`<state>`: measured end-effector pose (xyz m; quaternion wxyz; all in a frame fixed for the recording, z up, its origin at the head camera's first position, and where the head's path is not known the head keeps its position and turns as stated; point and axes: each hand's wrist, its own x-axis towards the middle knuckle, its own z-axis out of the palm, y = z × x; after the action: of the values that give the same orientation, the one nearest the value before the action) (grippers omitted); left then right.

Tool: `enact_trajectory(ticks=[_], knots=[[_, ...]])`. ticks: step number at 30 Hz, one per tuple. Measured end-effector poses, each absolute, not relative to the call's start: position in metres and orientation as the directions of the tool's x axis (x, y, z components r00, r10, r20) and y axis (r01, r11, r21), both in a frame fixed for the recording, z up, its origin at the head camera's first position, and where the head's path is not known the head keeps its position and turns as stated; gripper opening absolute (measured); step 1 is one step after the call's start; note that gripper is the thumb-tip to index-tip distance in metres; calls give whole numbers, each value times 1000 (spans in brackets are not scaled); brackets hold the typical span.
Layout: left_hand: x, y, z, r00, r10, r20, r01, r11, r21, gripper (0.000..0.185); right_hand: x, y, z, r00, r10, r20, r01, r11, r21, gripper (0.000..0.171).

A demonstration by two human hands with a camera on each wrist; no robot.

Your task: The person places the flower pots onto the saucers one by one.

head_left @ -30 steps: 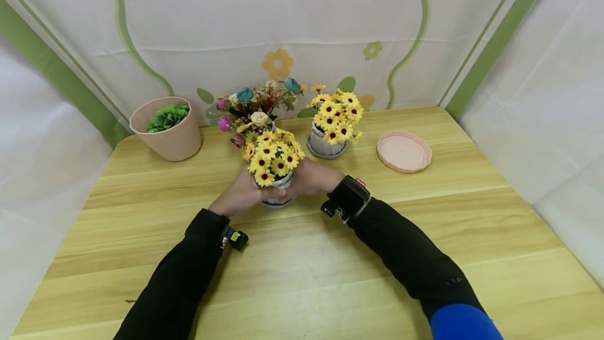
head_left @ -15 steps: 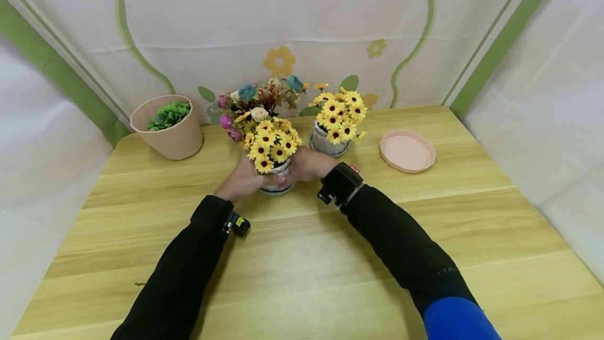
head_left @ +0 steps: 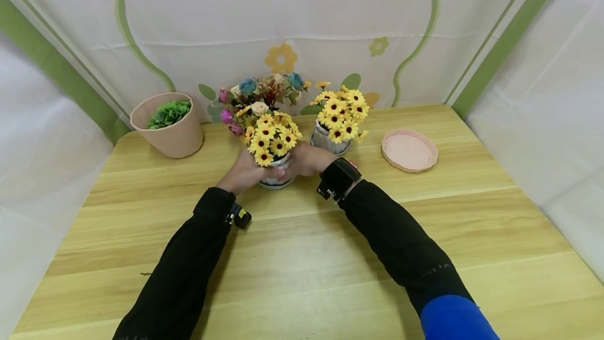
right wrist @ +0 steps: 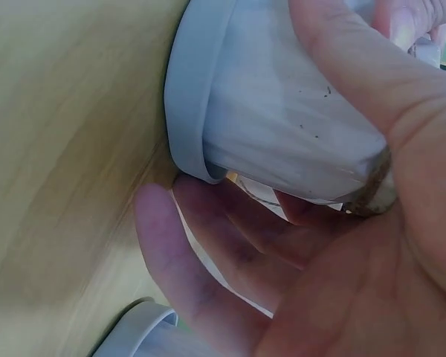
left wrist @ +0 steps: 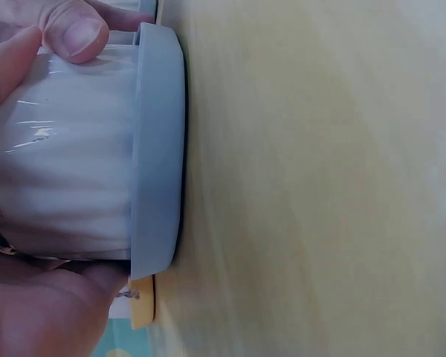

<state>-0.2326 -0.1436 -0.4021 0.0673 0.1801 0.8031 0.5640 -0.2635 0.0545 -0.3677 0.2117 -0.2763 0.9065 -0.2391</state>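
Note:
A white ribbed pot (head_left: 276,176) of yellow daisy-like flowers (head_left: 270,138) stands in a grey saucer (left wrist: 157,149) near the middle of the wooden table (head_left: 302,256). Both hands wrap the pot. My left hand (head_left: 244,173) grips its left side, with the thumb (left wrist: 74,33) on the pot wall (left wrist: 67,178). My right hand (head_left: 305,160) grips the right side, fingers (right wrist: 208,275) curled round the pot (right wrist: 282,111) close to the saucer rim (right wrist: 187,97). I cannot tell whether the saucer touches the table.
A second pot of yellow flowers (head_left: 332,138) stands just behind my right hand, and a mixed bouquet (head_left: 257,96) just behind the held pot. A pink pot with a green plant (head_left: 167,126) is at the back left, a pink saucer (head_left: 409,150) at the back right.
Both hands have carried the flower pot away from me, towards the other pots at the back of the table. The grip is the same.

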Motion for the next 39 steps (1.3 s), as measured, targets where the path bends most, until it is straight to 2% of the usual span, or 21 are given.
enact_trajectory(ticks=[9,27,39], knots=[[-243,-141,-403,-936,346,68,173,283,943,89,-272,54,-367,-764,-597,-245,-393,731,-558,103],[-254,-136,-401,-959,283,0,96,325,941,93,-286,56,-368,-790,-530,-308,-326,789,-521,89],[-264,-133,-402,-965,263,6,97,336,937,94,-299,58,-366,-778,-551,-302,-338,771,-539,99]])
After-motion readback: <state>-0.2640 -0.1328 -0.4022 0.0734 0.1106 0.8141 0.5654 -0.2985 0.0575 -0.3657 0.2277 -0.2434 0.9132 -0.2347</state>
